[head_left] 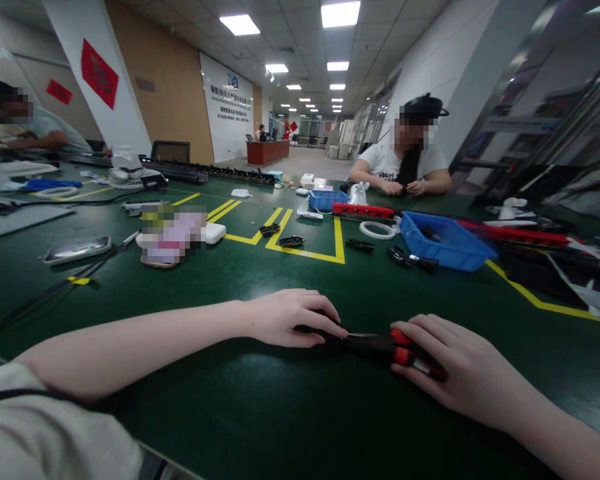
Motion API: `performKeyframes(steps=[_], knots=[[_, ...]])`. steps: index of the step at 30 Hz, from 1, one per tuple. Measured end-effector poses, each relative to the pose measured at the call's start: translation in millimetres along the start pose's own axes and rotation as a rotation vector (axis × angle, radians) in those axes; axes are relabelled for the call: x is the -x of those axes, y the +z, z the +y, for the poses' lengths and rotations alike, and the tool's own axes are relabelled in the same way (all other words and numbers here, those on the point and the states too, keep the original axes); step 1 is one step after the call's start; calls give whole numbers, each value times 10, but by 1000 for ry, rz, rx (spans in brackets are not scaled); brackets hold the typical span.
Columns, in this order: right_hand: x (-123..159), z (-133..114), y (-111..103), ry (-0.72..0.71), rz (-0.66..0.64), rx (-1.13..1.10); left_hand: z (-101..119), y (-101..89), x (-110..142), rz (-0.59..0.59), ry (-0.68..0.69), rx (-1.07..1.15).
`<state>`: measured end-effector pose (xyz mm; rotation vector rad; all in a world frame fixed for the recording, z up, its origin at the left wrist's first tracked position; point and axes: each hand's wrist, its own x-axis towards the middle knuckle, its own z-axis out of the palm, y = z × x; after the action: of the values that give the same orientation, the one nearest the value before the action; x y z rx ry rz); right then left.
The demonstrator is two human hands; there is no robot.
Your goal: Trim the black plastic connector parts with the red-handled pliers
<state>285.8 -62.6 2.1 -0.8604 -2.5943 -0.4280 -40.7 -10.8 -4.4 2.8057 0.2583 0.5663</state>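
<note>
My right hand [460, 363] is wrapped round the red and black handles of a pair of pliers [403, 350], whose dark jaws point left, low over the green tabletop. At the jaws' tip, my left hand [293, 319] is closed, thumb and fingers pinching a small black part [333, 342]. Most of that part is hidden by the fingers and shadow, so its kind does not show. Beyond my hands, several small black parts lie on the table, among them one black piece [292, 241] inside the yellow tape lines and another black piece [360, 245] to their right.
A blue tray [445, 243] stands at the right, with black clips [413, 259] before it and a white tape roll [377, 230] beside it. A phone [173, 240] and a cable [60, 290] lie at the left. Across the table sits a person [400, 157].
</note>
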Motion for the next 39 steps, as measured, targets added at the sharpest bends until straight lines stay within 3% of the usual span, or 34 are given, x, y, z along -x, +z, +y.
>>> performKeyframes(steps=[18,39], knots=[[-6,9,17,25,-24,-43,-5,-12,-16,15,-3,72],[14,10,31,-4,18,34,33,-20,-13,-72,-58,-87]])
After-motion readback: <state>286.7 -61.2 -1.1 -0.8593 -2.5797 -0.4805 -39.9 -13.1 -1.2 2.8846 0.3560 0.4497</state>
